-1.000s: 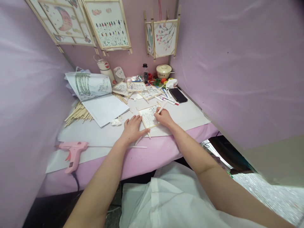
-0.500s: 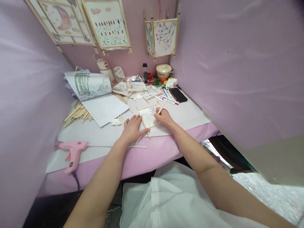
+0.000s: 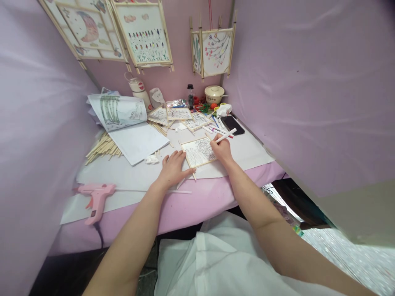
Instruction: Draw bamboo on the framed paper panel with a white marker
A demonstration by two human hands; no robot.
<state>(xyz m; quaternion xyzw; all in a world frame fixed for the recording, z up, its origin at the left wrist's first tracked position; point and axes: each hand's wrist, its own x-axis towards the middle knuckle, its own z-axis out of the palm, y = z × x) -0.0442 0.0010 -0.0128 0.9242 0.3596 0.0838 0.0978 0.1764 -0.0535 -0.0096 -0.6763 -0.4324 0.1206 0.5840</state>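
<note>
My right hand (image 3: 221,149) is closed round a white marker pen (image 3: 226,135) at the right side of a small wood-framed drawing (image 3: 199,153). Dark branching lines and leaf-like strokes cover much of the white sheet inside its frame. The pen's tip is hidden by my fingers. My left hand (image 3: 174,168) lies flat with fingers spread at the drawing's left edge, the thumb reaching to its lower left corner. Behind it, several similar framed drawings (image 3: 179,113) lie overlapping on the white-covered table.
A pink glue gun (image 3: 98,199) with a glue stick lies at the left front. Bamboo sticks (image 3: 105,149) and a sketch pad (image 3: 138,142) are at the left. A phone (image 3: 233,125), markers, a lidded bowl (image 3: 214,94) and a bottle (image 3: 135,88) stand or lie behind. A lantern (image 3: 217,53) hangs above.
My right hand has shifted to the right across the drawing, and the pen now tilts lower toward the right. My left hand stays in place. The view has moved slightly.
</note>
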